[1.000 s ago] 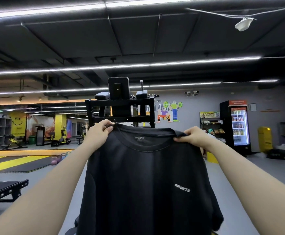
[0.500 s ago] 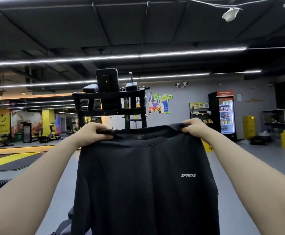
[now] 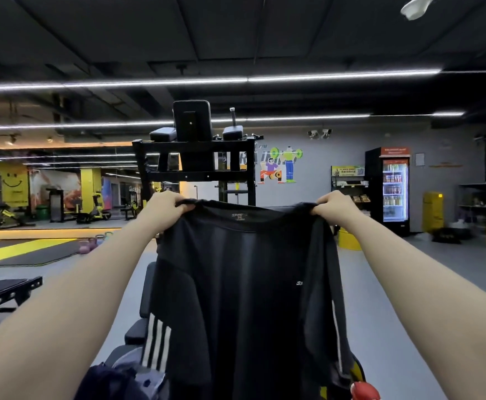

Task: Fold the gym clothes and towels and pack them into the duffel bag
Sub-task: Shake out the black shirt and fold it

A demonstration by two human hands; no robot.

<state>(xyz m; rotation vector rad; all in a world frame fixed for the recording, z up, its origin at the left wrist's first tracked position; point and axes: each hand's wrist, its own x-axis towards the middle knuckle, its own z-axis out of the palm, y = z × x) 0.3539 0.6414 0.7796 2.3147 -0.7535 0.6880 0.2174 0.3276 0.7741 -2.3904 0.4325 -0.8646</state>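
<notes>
Both shoulders of the black sports shirt (image 3: 244, 284) were pinched, one in each grip: the left hand (image 3: 165, 207) bunched the fabric at the left shoulder seam and the right hand (image 3: 332, 207) did the same on the other side, fingers curled tight over the cloth. The shirt hung in the air at arm's length, collar label facing the camera, its sleeves folded inward against the body panel and its hem lost below the frame.

The likeliest trouble seemed to be the fold going crooked. The sleeves hung unevenly, the left one with its white stripes lying further across than the right, so laying the shirt down as it was would probably crease it off-centre. Each grip held only a small wad of cloth, and a slip on either side would let the shirt swing down onto the heap of other clothes (image 3: 126, 376) below.

The duffel bag could not be made out. A black rack (image 3: 195, 163) stood behind, a drinks fridge (image 3: 394, 192) further right.
</notes>
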